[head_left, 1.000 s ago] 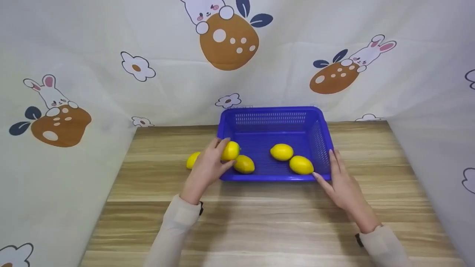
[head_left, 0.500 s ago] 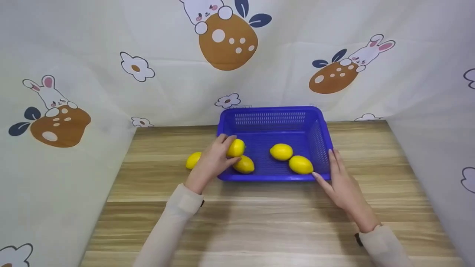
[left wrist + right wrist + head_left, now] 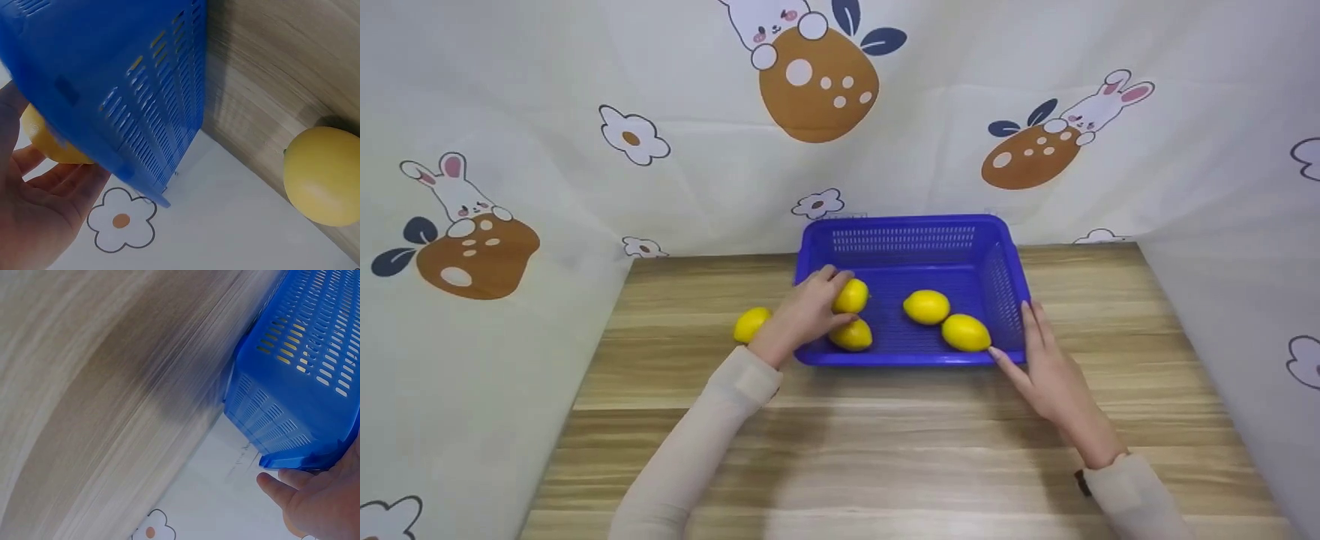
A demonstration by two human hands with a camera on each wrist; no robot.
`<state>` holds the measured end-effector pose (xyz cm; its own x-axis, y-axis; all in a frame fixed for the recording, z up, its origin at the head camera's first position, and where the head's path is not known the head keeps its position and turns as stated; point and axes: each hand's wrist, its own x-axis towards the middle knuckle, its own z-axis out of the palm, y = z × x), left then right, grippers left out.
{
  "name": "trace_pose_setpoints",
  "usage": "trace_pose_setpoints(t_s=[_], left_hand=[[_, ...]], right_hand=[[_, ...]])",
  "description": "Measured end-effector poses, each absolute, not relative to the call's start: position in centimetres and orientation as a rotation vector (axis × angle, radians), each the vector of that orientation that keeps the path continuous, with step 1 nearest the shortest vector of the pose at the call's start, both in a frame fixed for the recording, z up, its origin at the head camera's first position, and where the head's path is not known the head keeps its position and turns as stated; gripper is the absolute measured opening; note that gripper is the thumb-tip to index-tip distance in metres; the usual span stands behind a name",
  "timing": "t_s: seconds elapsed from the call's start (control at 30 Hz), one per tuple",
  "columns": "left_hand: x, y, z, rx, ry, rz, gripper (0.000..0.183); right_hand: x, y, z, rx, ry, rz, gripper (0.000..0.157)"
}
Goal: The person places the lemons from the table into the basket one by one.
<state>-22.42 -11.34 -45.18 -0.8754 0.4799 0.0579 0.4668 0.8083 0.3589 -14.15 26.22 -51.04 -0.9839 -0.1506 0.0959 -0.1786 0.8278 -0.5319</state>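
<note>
My left hand (image 3: 810,306) reaches over the left rim of the blue plastic basket (image 3: 911,359) and grips a yellow lemon (image 3: 852,297) between fingers and thumb. In the left wrist view the held lemon (image 3: 50,138) shows above the rim, partly hidden behind it. Just below, a second lemon (image 3: 853,337) lies in the basket, overlapped by the thumb. Two more, one lemon (image 3: 927,307) and another lemon (image 3: 966,333), sit together towards the right. My right hand (image 3: 1054,375) rests against the basket's right side, its fingers straight along the wall and its thumb at the front corner.
Outside the basket, on the wooden table (image 3: 930,465), a lemon (image 3: 751,325) lies left of it, partly behind the left wrist. White fabric (image 3: 712,180) printed with rabbits and flowers hangs at the back and both sides, right behind the basket.
My left hand has moved right and slightly up with its lemon, from the basket's left rim further inside. The right hand, the basket and the other lemons stay put.
</note>
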Motion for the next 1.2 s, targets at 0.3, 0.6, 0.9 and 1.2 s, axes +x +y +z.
trace_pose_setpoints(t_s=[0.3, 0.6, 0.9, 1.2], left_hand=[[-23.9, -10.5, -45.7, 0.715, 2.845, 0.484, 0.066], [-25.2, -10.1, -46.6, 0.743, 2.805, 0.401, 0.066], [-26.3, -9.6, -46.9, 0.722, 2.752, 0.346, 0.068], [-27.1, -8.7, -47.5, 0.711, 2.742, 0.392, 0.062]], right_hand=[[-14.2, 26.3, -51.3, 0.285, -2.921, 0.862, 0.086], [-14.2, 26.2, -51.2, 0.293, -2.918, 0.842, 0.086], [-14.2, 26.2, -51.3, 0.28, -2.924, 0.847, 0.086], [-14.2, 26.2, -51.3, 0.28, -2.908, 0.853, 0.086]])
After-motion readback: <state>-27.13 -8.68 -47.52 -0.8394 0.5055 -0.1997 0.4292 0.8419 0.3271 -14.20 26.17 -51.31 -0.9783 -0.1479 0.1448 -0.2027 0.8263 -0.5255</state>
